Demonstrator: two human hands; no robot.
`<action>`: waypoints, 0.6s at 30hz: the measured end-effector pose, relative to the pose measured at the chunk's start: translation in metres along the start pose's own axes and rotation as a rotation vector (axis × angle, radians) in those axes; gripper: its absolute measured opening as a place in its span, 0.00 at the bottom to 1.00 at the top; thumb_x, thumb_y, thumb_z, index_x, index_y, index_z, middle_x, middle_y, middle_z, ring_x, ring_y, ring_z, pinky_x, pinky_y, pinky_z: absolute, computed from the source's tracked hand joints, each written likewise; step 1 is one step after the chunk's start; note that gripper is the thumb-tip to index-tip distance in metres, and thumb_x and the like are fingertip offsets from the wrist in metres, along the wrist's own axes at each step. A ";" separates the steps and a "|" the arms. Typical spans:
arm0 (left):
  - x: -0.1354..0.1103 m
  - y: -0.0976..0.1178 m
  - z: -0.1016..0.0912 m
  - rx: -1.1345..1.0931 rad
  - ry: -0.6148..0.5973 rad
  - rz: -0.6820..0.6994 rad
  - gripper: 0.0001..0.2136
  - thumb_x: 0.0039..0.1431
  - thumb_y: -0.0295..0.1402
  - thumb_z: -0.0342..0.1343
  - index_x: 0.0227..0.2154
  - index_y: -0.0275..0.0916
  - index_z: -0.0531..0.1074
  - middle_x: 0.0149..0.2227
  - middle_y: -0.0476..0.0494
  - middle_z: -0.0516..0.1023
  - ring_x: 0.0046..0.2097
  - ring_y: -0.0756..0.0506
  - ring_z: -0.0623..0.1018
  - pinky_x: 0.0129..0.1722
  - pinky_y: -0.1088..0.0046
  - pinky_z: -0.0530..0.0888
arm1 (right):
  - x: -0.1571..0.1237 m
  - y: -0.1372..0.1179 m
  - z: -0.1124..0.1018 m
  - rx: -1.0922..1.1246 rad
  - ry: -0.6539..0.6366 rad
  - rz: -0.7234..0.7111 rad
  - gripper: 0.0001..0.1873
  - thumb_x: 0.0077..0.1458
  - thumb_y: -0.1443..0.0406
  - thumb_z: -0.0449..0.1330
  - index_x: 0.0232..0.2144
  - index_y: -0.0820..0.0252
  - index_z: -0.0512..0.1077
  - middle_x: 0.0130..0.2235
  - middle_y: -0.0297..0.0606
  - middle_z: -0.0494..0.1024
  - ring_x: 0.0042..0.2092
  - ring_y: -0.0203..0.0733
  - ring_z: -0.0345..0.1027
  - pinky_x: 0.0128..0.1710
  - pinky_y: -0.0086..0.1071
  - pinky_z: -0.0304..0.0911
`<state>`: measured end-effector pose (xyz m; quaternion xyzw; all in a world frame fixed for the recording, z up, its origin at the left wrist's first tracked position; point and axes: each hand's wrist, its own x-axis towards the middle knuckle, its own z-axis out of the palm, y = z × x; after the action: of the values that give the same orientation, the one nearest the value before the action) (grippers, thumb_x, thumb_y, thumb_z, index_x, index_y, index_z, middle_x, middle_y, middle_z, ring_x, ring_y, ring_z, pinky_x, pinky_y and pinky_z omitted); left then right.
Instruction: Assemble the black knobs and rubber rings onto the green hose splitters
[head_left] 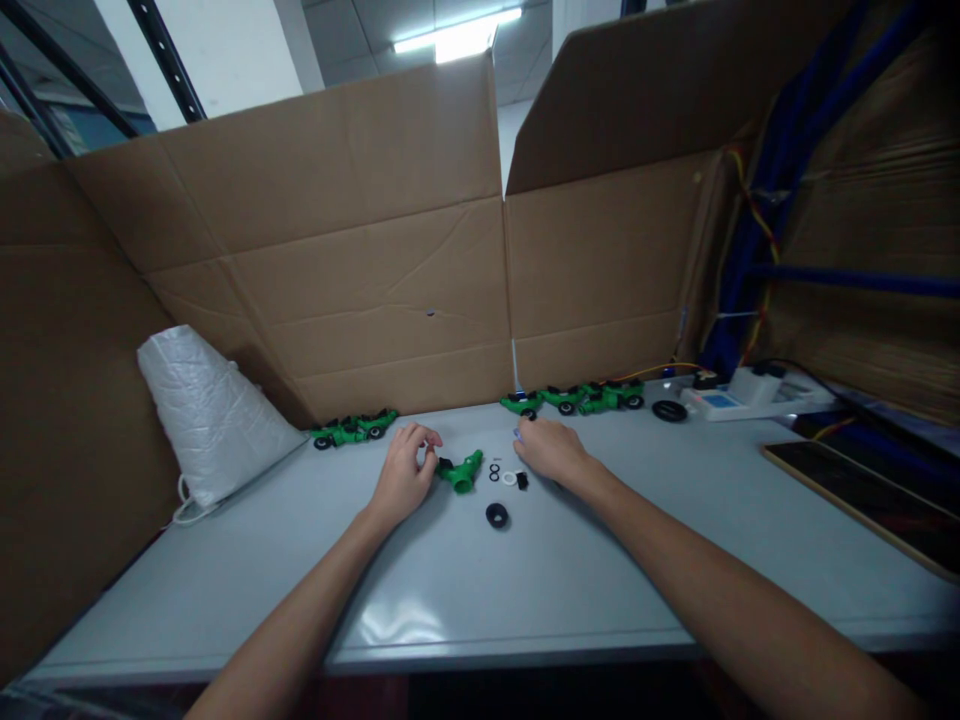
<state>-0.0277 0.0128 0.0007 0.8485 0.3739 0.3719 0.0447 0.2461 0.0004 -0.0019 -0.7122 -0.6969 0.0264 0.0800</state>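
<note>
A green plastic valve-like fitting [463, 473] with a black end lies at the middle of the table. Just left of it is my left hand [407, 468], its fingers loosely curved and apart, with nothing visible between them. My right hand [553, 450] is right of the fitting, its fingers drawn together and pointing down near the tabletop; a small bluish spot shows at the fingertips, too small to name. Between the hands lie small black rings [494, 472], a white ring [509, 478] and a small black piece [523, 481]. Nearer me rests a thick black ring [496, 515].
Similar green assemblies with black parts stand in a left group [354, 429] and a right group [574, 399] along the back. A white foam-wrapped bag [217, 415] leans at left. A black ring [669, 411], power strip [757, 393] and dark flat panel [870, 495] are at right. Cardboard walls [375, 270] enclose the table.
</note>
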 end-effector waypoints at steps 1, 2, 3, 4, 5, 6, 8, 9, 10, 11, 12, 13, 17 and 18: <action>0.000 0.000 0.000 0.001 -0.001 -0.002 0.09 0.64 0.22 0.51 0.40 0.42 0.72 0.43 0.42 0.74 0.48 0.39 0.73 0.51 0.59 0.71 | 0.000 0.000 0.000 0.000 -0.002 0.000 0.20 0.70 0.63 0.53 0.56 0.67 0.75 0.54 0.58 0.82 0.55 0.60 0.79 0.51 0.42 0.71; 0.000 0.000 0.000 0.004 -0.002 -0.003 0.09 0.64 0.22 0.51 0.40 0.42 0.72 0.43 0.42 0.74 0.48 0.39 0.73 0.51 0.59 0.71 | 0.000 0.000 0.000 -0.001 -0.003 -0.001 0.20 0.70 0.63 0.53 0.56 0.67 0.75 0.54 0.58 0.82 0.55 0.59 0.79 0.51 0.42 0.71; 0.001 0.001 0.000 0.007 -0.002 -0.003 0.09 0.64 0.22 0.51 0.40 0.42 0.72 0.42 0.42 0.74 0.48 0.39 0.73 0.51 0.59 0.71 | 0.000 0.000 0.000 -0.002 -0.002 -0.002 0.20 0.70 0.63 0.53 0.57 0.67 0.75 0.54 0.58 0.82 0.55 0.59 0.79 0.51 0.42 0.71; 0.001 0.001 0.000 0.010 -0.001 -0.003 0.09 0.64 0.22 0.51 0.40 0.42 0.72 0.42 0.42 0.74 0.48 0.39 0.73 0.52 0.59 0.71 | -0.001 0.000 0.000 -0.004 -0.001 -0.002 0.20 0.70 0.63 0.53 0.57 0.67 0.75 0.54 0.58 0.82 0.55 0.59 0.79 0.51 0.42 0.71; 0.001 0.001 0.000 0.012 0.000 -0.003 0.09 0.64 0.22 0.51 0.40 0.42 0.72 0.42 0.43 0.74 0.47 0.39 0.73 0.52 0.59 0.70 | -0.001 0.000 0.000 -0.006 0.001 -0.004 0.20 0.70 0.63 0.53 0.57 0.67 0.75 0.54 0.59 0.82 0.55 0.60 0.79 0.51 0.42 0.71; 0.001 0.001 0.000 0.011 0.001 -0.002 0.09 0.65 0.22 0.51 0.41 0.42 0.72 0.42 0.43 0.74 0.47 0.39 0.72 0.52 0.59 0.70 | -0.001 0.000 0.000 -0.008 0.002 -0.005 0.20 0.70 0.63 0.53 0.56 0.67 0.75 0.54 0.59 0.82 0.55 0.60 0.79 0.51 0.42 0.71; 0.001 0.001 0.000 0.003 0.002 0.002 0.09 0.65 0.22 0.51 0.41 0.42 0.72 0.42 0.43 0.74 0.48 0.39 0.73 0.52 0.59 0.70 | -0.001 0.000 0.001 -0.011 0.003 -0.007 0.20 0.70 0.63 0.53 0.56 0.67 0.75 0.54 0.59 0.82 0.55 0.61 0.79 0.51 0.43 0.71; 0.001 0.002 0.000 -0.005 0.005 0.004 0.09 0.65 0.22 0.51 0.41 0.42 0.72 0.43 0.43 0.73 0.48 0.39 0.73 0.53 0.60 0.70 | -0.001 0.000 0.001 -0.011 0.002 -0.007 0.20 0.70 0.63 0.53 0.57 0.67 0.75 0.54 0.60 0.82 0.55 0.61 0.78 0.51 0.43 0.71; 0.001 0.002 0.000 -0.014 0.010 0.004 0.09 0.66 0.22 0.51 0.41 0.42 0.72 0.44 0.42 0.73 0.49 0.39 0.73 0.53 0.60 0.70 | -0.001 0.000 0.001 -0.010 0.001 -0.008 0.20 0.71 0.63 0.53 0.57 0.67 0.74 0.54 0.60 0.82 0.56 0.61 0.78 0.52 0.44 0.71; 0.000 0.002 0.000 -0.022 0.020 0.000 0.09 0.66 0.22 0.51 0.42 0.42 0.72 0.45 0.42 0.72 0.49 0.40 0.73 0.53 0.61 0.71 | -0.001 0.000 0.002 -0.009 -0.001 -0.008 0.20 0.71 0.63 0.52 0.57 0.67 0.74 0.54 0.60 0.82 0.56 0.61 0.78 0.52 0.44 0.71; 0.000 0.001 0.000 -0.028 0.031 -0.009 0.09 0.67 0.23 0.51 0.42 0.42 0.72 0.45 0.42 0.71 0.49 0.40 0.73 0.52 0.62 0.71 | 0.000 0.000 0.002 -0.008 -0.003 -0.007 0.20 0.71 0.62 0.52 0.58 0.67 0.74 0.54 0.60 0.81 0.56 0.61 0.78 0.53 0.44 0.70; 0.000 0.001 0.000 -0.030 0.040 -0.022 0.09 0.67 0.23 0.51 0.43 0.41 0.72 0.46 0.42 0.70 0.48 0.41 0.73 0.50 0.63 0.71 | 0.000 0.000 0.002 -0.007 -0.006 -0.006 0.20 0.71 0.62 0.52 0.58 0.66 0.74 0.55 0.59 0.81 0.57 0.61 0.78 0.53 0.45 0.70; 0.001 -0.005 0.001 -0.010 0.058 -0.054 0.11 0.67 0.22 0.48 0.43 0.41 0.73 0.43 0.43 0.68 0.44 0.42 0.72 0.46 0.66 0.71 | -0.001 0.000 0.001 -0.004 -0.014 -0.004 0.20 0.71 0.61 0.53 0.58 0.66 0.74 0.55 0.60 0.81 0.56 0.61 0.78 0.54 0.44 0.70; 0.001 -0.006 0.001 -0.004 0.059 -0.050 0.12 0.67 0.21 0.47 0.43 0.41 0.73 0.42 0.43 0.69 0.44 0.42 0.72 0.45 0.66 0.70 | -0.001 0.000 0.001 -0.004 -0.014 -0.004 0.20 0.71 0.61 0.53 0.58 0.66 0.74 0.54 0.60 0.81 0.56 0.61 0.78 0.53 0.43 0.70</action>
<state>-0.0305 0.0181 -0.0022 0.8275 0.3953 0.3962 0.0445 0.2462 -0.0007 -0.0027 -0.7108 -0.6989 0.0298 0.0739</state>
